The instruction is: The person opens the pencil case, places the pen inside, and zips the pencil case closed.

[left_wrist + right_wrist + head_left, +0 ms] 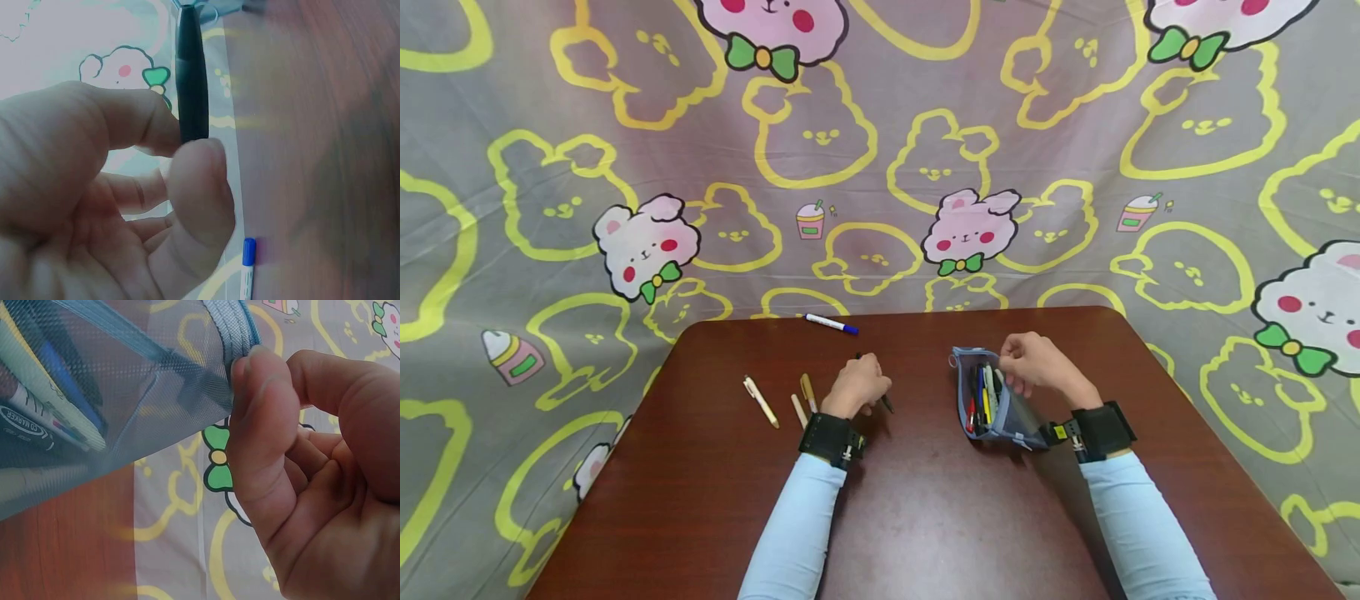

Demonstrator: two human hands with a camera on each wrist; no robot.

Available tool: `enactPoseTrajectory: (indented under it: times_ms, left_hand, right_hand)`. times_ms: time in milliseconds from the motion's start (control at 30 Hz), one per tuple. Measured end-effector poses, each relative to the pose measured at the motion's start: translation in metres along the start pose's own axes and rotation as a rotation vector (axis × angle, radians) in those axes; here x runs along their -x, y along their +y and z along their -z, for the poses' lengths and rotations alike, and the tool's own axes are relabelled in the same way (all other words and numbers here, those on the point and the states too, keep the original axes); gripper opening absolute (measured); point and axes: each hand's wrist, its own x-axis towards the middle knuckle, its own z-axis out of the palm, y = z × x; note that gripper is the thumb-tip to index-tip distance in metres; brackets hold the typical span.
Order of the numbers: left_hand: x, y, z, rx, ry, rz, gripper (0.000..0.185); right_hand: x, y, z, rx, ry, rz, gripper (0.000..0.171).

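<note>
Between its thumb and index finger, my left hand (857, 385) pinches a slim black pen (192, 75) over the middle of the table. My right hand (1037, 364) pinches the zipper edge of a blue mesh pencil case (1018, 419), thumb and index finger at its upper corner in the right wrist view. The case stands with its top open. Several pens and markers (985, 392) lie inside, among them one with "CD MARKER" lettering (31, 425), seen through the mesh.
A white marker with a blue cap (831, 323) lies near the table's back edge. Left of my left hand are a cream pen (762, 402), a gold-brown pen (807, 392) and a beige pen (799, 410). A cartoon-print cloth (880, 150) hangs behind the brown table (925, 517).
</note>
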Motion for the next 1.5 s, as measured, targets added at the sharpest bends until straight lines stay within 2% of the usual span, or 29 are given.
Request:
enactPoseTrajectory:
  times_ms: [167, 633, 867, 1067, 1333, 1500]
  left_hand:
    - [0.004, 0.006, -0.003, 0.035, -0.015, -0.031, 0.012]
    - [0.009, 0.03, -0.021, 0.071, -0.053, -0.111, 0.012]
    - [0.005, 0.043, -0.035, 0.106, -0.039, -0.151, 0.009]
    - [0.0, 0.056, -0.051, 0.117, -0.075, -0.209, 0.01]
    - [-0.004, 0.072, -0.066, 0.126, -0.097, -0.224, 0.009]
    - [-0.008, 0.081, -0.072, 0.088, -0.077, -0.247, 0.009]
  right_hand:
    - [0.001, -0.002, 0.001, 0.004, 0.01, -0.005, 0.01]
    - [0.003, -0.003, 0.001, 0.005, 0.016, -0.007, 0.011]
    - [0.004, -0.003, 0.0, 0.002, 0.015, 0.003, 0.012]
    - [0.003, -0.002, -0.003, -0.006, 0.019, -0.013, 0.01]
    - [0.003, -0.001, -0.006, -0.011, 0.017, -0.01, 0.01]
    - [0.004, 0.0, -0.006, -0.01, 0.022, 0.002, 0.009]
